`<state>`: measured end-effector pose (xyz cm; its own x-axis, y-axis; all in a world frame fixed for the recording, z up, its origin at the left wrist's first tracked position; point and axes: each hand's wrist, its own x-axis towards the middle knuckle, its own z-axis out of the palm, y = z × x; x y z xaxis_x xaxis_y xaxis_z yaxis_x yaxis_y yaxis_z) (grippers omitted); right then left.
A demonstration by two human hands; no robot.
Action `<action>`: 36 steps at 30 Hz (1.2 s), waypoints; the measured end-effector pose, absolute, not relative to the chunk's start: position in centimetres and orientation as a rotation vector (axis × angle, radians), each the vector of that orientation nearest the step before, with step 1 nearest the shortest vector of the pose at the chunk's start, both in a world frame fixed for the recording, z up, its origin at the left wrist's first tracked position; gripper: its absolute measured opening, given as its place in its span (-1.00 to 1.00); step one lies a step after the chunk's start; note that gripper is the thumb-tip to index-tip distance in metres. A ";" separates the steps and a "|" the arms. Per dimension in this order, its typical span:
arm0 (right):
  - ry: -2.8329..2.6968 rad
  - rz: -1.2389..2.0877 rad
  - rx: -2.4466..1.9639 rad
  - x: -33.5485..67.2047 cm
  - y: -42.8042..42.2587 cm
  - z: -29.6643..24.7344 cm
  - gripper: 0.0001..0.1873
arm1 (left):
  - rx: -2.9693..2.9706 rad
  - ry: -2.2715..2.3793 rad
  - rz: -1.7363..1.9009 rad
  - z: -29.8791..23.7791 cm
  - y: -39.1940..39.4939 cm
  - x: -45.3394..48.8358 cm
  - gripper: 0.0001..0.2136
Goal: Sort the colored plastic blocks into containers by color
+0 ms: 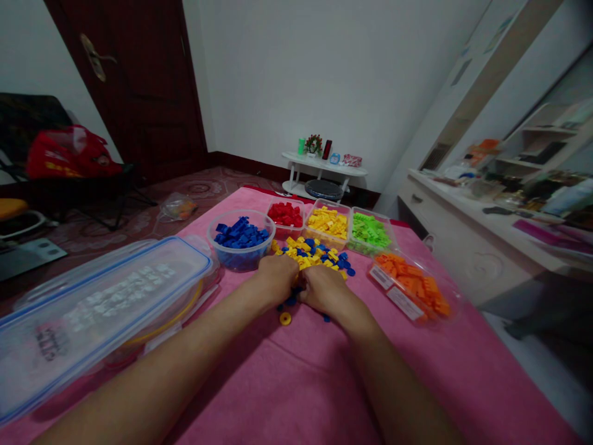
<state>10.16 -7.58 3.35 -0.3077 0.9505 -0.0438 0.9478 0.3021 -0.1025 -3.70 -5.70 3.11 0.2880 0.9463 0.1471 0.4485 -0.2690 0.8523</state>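
Note:
My left hand [279, 279] and my right hand [320, 288] meet over the pink cloth, at the near edge of a mixed pile of yellow and blue plastic building pieces [312, 252]. Both hands are closed with the fingers curled inward, and whatever they grip is hidden by the knuckles. A few blue pieces show just below the hands. Close by on the cloth lies a yellow round piece [285, 318] with a hole in its middle. To the left of my left hand stands a round clear tub of blue pieces [243, 233].
Beyond the pile stand clear boxes of red pieces [285, 214], yellow pieces [328, 222] and green pieces [369, 230]. A box of orange pieces [412, 284] is on the right. A large clear lid [185, 256] with a blue seal lies at the left.

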 end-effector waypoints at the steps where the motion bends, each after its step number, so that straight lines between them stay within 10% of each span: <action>1: -2.504 0.175 -1.815 10.3 -7.5 3.4 -0.87 | 1.867 1.253 0.885 3.0 -5.7 -3.7 -0.59; 12: -2.195 0.239 -1.950 15.2 -4.9 4.2 -0.94 | 2.531 1.491 -0.007 5.9 -6.6 -3.4 -0.83; 22: -2.249 0.170 -1.907 14.9 -5.2 3.2 -0.96 | 1.671 1.075 0.848 5.1 -4.5 -3.0 -0.87; 36: -2.121 0.374 -1.505 13.0 -7.0 7.4 -0.91 | 0.445 0.576 0.640 3.8 -5.0 -1.9 -0.77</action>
<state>12.96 -7.04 7.36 -0.2571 0.9349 0.2445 0.7949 0.3485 -0.4966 -1.88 -4.96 3.80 0.6576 0.6626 -0.3585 -0.4258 0.7195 0.5487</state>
